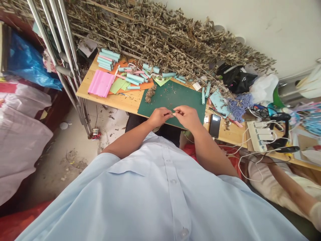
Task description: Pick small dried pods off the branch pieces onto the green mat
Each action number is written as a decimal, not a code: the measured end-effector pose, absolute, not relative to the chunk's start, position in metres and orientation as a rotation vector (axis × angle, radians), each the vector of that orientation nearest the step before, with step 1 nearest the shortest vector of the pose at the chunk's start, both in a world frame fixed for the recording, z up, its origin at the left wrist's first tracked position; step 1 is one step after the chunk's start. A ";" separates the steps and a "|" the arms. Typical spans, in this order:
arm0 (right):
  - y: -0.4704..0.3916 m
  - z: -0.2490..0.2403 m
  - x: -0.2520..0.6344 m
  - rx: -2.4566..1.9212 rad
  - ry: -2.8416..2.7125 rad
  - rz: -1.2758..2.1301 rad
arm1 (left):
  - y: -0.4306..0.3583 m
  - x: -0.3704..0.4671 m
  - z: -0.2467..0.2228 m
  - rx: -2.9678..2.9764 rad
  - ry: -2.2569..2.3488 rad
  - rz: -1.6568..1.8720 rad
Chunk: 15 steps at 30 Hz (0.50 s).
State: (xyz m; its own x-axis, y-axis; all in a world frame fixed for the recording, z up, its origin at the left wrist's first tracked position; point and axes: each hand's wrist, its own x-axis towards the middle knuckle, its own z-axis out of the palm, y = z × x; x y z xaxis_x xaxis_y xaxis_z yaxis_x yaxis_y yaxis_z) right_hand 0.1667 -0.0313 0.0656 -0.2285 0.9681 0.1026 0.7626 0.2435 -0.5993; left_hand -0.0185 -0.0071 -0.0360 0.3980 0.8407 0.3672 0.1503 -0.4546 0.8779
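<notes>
Over the front edge of a green cutting mat (175,92), my left hand (160,117) and my right hand (187,116) meet fingertip to fingertip. Both are closed in a pinch on a small brownish bit of dried plant (172,113), mostly covered by the fingers. A clump of dried plant bits (150,93) lies on the mat's left side, beyond my left hand. Dark crumbs are scattered over the mat.
Bundles of dried stalks (155,30) lean along the wall behind the table. Rolled blue paper tubes (135,78) and a pink sheet (101,82) lie left. A phone (215,125) and power strip (259,135) sit right; metal crutches (67,63) stand left. Another person's arm (291,187) shows at right.
</notes>
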 end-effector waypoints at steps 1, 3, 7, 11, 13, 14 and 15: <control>-0.035 0.063 0.168 -1.530 -2.073 0.560 | -0.007 -0.019 -0.036 1.863 0.861 1.090; -0.041 0.057 0.171 -1.437 -2.130 0.501 | -0.007 -0.019 -0.035 1.872 0.873 1.083; -0.047 0.050 0.173 -1.389 -2.210 0.403 | -0.007 -0.019 -0.035 1.892 0.880 1.065; -0.047 0.051 0.175 -1.396 -2.303 0.350 | -0.008 -0.019 -0.035 1.892 0.890 1.047; -0.045 0.054 0.175 -1.399 -2.375 0.336 | -0.008 -0.019 -0.036 1.890 0.891 1.055; -0.044 0.056 0.174 -1.409 -2.407 0.331 | -0.008 -0.019 -0.036 1.889 0.889 1.062; -0.044 0.057 0.173 -1.422 -2.433 0.328 | -0.008 -0.019 -0.036 1.888 0.886 1.070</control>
State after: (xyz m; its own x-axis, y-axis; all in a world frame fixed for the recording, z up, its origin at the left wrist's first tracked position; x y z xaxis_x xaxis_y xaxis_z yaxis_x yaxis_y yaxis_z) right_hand 0.1733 -0.0436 0.0570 -0.4628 0.8747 0.1439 0.8054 0.4827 -0.3440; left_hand -0.0188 -0.0083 -0.0362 0.4035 0.8438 0.3538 0.1907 -0.4558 0.8694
